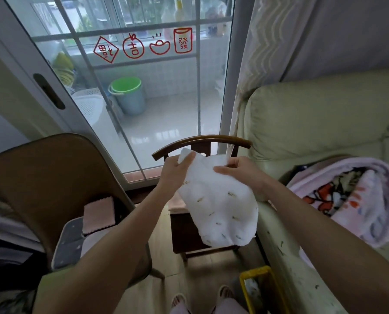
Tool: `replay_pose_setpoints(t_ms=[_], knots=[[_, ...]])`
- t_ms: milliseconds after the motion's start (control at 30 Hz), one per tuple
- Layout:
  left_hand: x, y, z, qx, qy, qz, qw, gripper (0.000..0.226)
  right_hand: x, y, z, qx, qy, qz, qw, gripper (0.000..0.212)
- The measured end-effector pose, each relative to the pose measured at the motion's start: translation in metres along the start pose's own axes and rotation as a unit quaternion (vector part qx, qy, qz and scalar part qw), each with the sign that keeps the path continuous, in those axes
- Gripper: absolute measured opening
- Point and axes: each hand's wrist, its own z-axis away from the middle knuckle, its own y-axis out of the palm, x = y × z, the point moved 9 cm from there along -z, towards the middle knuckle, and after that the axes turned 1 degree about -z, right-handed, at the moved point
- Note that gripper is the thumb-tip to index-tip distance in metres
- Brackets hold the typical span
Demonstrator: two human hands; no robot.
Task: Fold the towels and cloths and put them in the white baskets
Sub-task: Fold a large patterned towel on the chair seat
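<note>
Hanging at the centre of the view, a white towel (220, 205) with small dark motifs is held up above a dark wooden chair (202, 143). Its top edge is pinched by both hands, the left hand (177, 171) at ten o'clock of the cloth and the right hand (241, 173) at one o'clock. A folded pink cloth (98, 214) is seen at eight o'clock, on a brown chair (48, 177).

Open floor (159, 243) runs between the brown chair (53, 177) and the sofa (313, 123); a dark wooden chair (200, 141) blocks the far end.
</note>
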Motion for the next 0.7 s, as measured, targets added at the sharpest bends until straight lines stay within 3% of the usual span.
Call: replay_pose_setpoints(t_ms=[67, 167, 367, 533, 700], knots=[[0.007, -0.004, -0.003, -0.044, -0.021, 0.035, 0.998, 0.031, 0.0, 0.003, 0.001, 0.02, 0.001, 0.025, 0.999, 0.031], [0.024, -0.009, -0.008, -0.098, -0.065, 0.081, 0.99, 0.029, -0.009, 0.0, 0.002, 0.042, 0.021, 0.047, 0.998, 0.019], [0.063, -0.043, -0.016, -0.188, -0.145, 0.102, 0.966, 0.046, -0.053, -0.025, 0.008, 0.048, 0.087, 0.136, 0.986, 0.035], [0.078, -0.051, -0.022, -0.18, -0.169, 0.07, 0.966, 0.041, -0.074, -0.046, 0.004, -0.038, 0.109, 0.033, 0.993, 0.029], [0.083, -0.068, -0.026, -0.227, -0.183, 0.054, 0.955, 0.046, -0.084, -0.052, -0.006, -0.079, 0.126, -0.026, 0.988, 0.027]])
